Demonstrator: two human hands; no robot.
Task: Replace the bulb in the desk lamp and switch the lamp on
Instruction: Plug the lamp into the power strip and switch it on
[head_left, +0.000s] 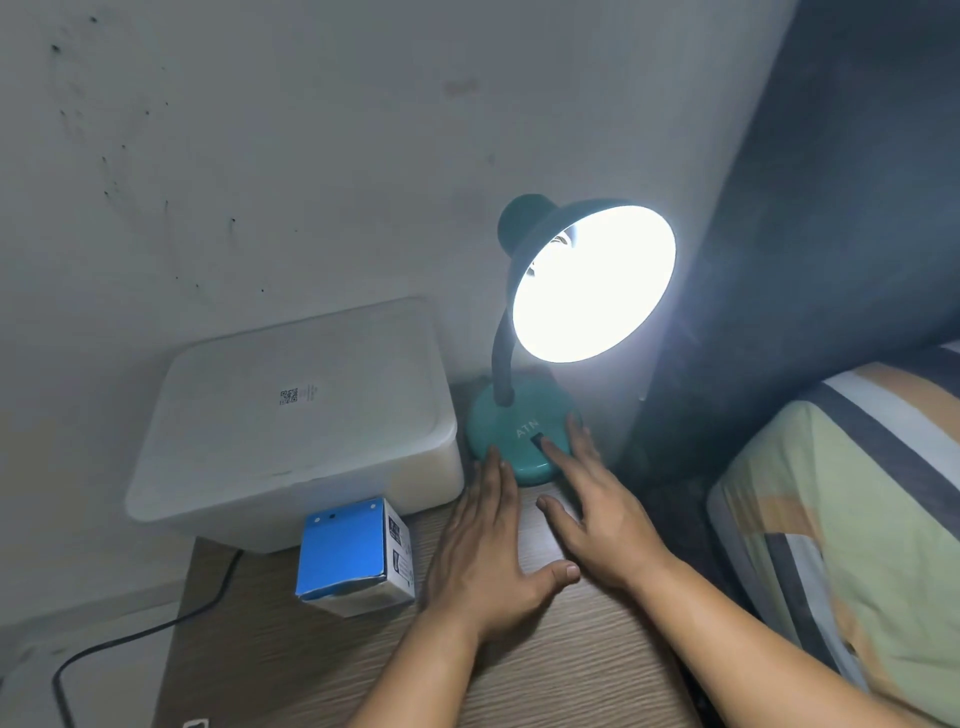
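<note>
Desk lamp lit on the worktop, at twelve o'clock from both hands.
Left hand steadies the base, fingers spread, empty; right hand fingers apart, forefinger on the switch. Best pressed lightly, base held.

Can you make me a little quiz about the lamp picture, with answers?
1. True or false: the desk lamp is lit.
2. Which hand has a finger on the black switch of the lamp's base: A) left hand, B) right hand?
3. What colour is the top of the small box that sits in front of the white bin?

Key: 1. True, the shade glows brightly. 2. B, the right hand; the left hand rests flat on the wooden table, fingertips at the base's edge. 3. Blue.
</note>
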